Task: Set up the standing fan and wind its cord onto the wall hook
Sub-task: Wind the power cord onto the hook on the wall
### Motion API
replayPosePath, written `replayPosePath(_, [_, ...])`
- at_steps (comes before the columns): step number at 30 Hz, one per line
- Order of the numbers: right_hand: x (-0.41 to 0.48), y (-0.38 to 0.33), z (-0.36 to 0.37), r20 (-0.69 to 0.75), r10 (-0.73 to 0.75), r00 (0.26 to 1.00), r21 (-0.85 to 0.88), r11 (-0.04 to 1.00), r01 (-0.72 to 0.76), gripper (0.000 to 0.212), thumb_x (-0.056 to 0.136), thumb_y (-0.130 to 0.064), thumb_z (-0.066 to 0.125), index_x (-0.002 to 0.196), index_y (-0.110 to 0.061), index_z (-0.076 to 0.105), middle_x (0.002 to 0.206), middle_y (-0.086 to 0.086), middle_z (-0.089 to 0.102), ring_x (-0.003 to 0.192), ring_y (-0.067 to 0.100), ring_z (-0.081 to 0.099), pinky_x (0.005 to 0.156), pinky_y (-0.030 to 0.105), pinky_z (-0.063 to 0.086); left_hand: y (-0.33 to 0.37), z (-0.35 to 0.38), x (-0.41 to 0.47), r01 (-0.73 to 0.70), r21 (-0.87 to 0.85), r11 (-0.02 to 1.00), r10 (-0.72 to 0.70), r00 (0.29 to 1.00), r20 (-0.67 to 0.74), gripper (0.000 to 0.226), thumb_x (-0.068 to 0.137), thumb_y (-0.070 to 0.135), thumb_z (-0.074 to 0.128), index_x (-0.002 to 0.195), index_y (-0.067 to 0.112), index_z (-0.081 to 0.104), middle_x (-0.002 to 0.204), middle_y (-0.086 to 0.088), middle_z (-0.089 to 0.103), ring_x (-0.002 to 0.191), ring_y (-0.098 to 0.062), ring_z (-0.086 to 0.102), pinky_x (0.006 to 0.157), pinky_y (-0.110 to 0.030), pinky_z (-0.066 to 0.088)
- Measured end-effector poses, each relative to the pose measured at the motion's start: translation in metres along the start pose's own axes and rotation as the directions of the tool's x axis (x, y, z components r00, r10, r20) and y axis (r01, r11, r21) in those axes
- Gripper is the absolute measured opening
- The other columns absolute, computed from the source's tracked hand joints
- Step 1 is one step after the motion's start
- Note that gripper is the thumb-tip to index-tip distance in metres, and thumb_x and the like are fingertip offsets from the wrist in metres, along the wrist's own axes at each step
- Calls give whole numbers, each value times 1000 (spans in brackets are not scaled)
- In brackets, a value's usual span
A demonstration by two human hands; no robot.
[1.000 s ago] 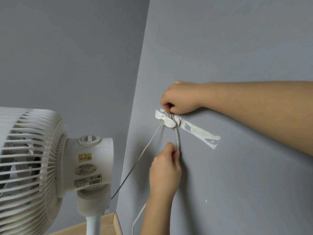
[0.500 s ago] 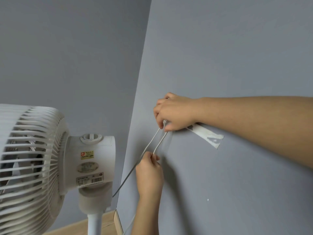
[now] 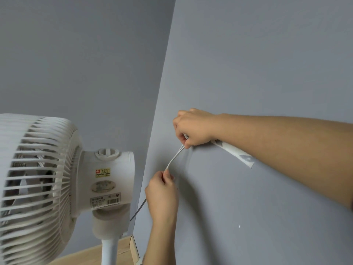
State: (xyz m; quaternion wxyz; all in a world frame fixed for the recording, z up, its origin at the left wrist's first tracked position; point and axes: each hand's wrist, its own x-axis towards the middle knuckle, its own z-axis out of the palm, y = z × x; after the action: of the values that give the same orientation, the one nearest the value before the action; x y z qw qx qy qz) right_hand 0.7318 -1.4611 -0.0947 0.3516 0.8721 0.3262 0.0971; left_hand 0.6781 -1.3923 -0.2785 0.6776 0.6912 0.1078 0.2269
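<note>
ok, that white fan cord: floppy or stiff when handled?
Probably floppy: the cord is straight only where it is pulled between the left hand and the right hand, and it bends at each grip. Likely light: a fingertip pinch holds it. It looks smooth, so it may slip unless kept taut.

fan [image 3: 47,188] at left, on pole [image 3: 109,251] | wall [image 3: 248,73] at right, its edge just right of fan | right hand [image 3: 194,129] against wall, pinching cord [image 3: 174,157] at top | left hand [image 3: 162,194] below it, pinching cord lower down | cord spans between hands, then runs down-left toward fan | tape [image 3: 236,155] on wall, just right of right hand, under forearm
</note>
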Motion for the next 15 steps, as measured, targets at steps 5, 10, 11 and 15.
replayPosePath(5, [9,-7,3,-22,105,994,-5,994,-105,20,81,-31,70,69,-27,55,108,-7,58,110,15,45,88,35,42,2,-6,1,33,-14,999,-33,999,-25,30,94,27,45,72,15,60,66,-8,65,70,-29,60,62,-36,46])
replayPosePath(10, [22,-11,9,-36,211,977,4,977,-211,24,83,-17,64,66,-23,49,106,-2,60,108,21,51,71,31,38,2,-12,4,36,-27,999,-37,999,-39,28,94,26,46,75,12,61,66,-9,65,71,-28,59,59,-32,42])
replayPosePath(11, [25,-11,11,-46,237,970,7,972,-237,17,82,-14,63,71,-23,54,105,-1,62,106,22,53,70,31,41,3,-12,4,36,-30,999,-37,998,-40,27,93,25,46,75,13,61,66,-9,65,71,-29,59,59,-32,42])
replayPosePath(15, [37,-11,14,-17,335,942,18,942,-335,17,77,-5,61,85,-20,65,99,2,66,96,26,61,68,30,47,6,-11,2,36,-35,999,-37,999,-34,23,93,21,45,79,16,62,69,-9,65,73,-28,59,62,-33,44])
